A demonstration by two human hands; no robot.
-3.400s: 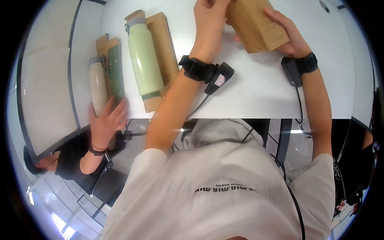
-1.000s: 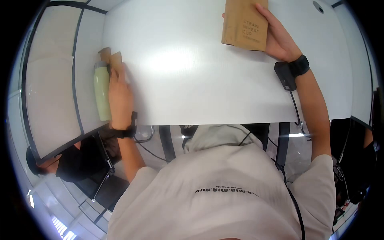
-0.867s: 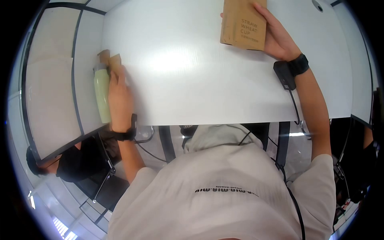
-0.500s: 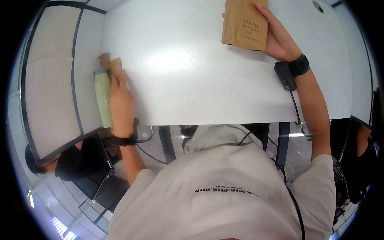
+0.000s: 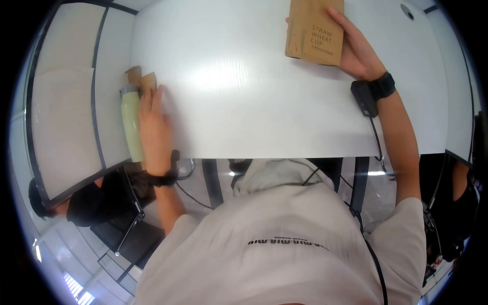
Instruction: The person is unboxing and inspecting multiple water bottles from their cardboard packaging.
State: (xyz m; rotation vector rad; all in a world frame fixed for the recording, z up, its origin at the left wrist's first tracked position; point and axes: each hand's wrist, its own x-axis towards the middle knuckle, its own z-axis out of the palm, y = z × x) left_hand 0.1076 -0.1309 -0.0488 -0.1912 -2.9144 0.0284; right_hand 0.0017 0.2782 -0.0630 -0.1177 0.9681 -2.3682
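Note:
My right hand (image 5: pixel 358 56) grips a brown cardboard box (image 5: pixel 315 33) printed "STRAW WHEAT CUP" at the far side of the table. Its thumb lies on the front face, and a fingertip shows at the box's left edge. At the left, my left hand (image 5: pixel 155 127) rests with fingers stretched out beside a pale green bottle (image 5: pixel 131 122) with a grey cap. Its fingertips reach a piece of brown cardboard (image 5: pixel 148 81), and another upright brown flap (image 5: pixel 134 74) stands just behind the bottle cap. What lies under the left palm is hidden.
The white table (image 5: pixel 254 117) has a low partition (image 5: pixel 112 86) along its left side. A round cable hole (image 5: pixel 407 11) is at the back right. Black devices with cables are strapped to both wrists. A person in black (image 5: pixel 91 206) is beyond the left partition.
The box and my right hand have shifted very slightly right and down in view. My left hand's fingers have spread a little beside the bottle.

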